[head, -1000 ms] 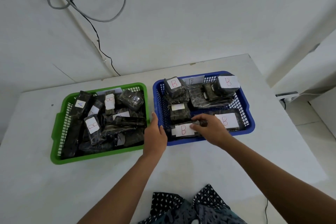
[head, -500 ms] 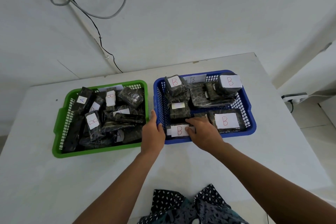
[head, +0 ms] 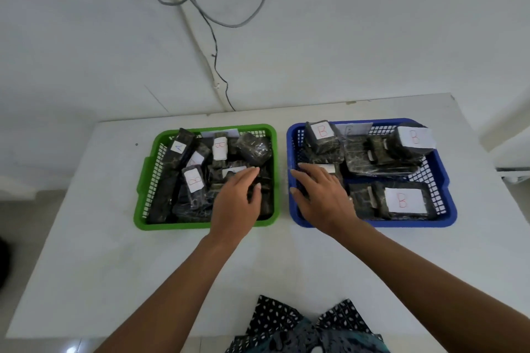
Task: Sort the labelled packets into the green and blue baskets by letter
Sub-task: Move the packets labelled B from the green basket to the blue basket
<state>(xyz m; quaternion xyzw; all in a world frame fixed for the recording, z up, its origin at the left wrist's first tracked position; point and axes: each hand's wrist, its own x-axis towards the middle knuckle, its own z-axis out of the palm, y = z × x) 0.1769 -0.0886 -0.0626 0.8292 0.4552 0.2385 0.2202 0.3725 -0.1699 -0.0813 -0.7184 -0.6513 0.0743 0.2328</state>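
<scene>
Forearms ran off the near frame edge; the left hand [head: 236, 200] lay with straight fingers over packets in the green basket [head: 206, 225], hiding some labels. Right hand [head: 321, 195], fingers spread flat, covered a packet in the blue basket [head: 372, 223]. Beyond, a B packet [head: 404, 200] lay lengthwise across the worktop [head: 114, 266].

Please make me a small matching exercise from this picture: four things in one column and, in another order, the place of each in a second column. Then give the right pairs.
Things
1. left hand
2. right hand
3. packet marked A
4. grey cable

Places
a. on the wall above the table
b. over the near left part of the blue basket
c. far left corner of the green basket
d. over the packets at the right side of the green basket

Pairs: 1-d, 2-b, 3-c, 4-a
</scene>
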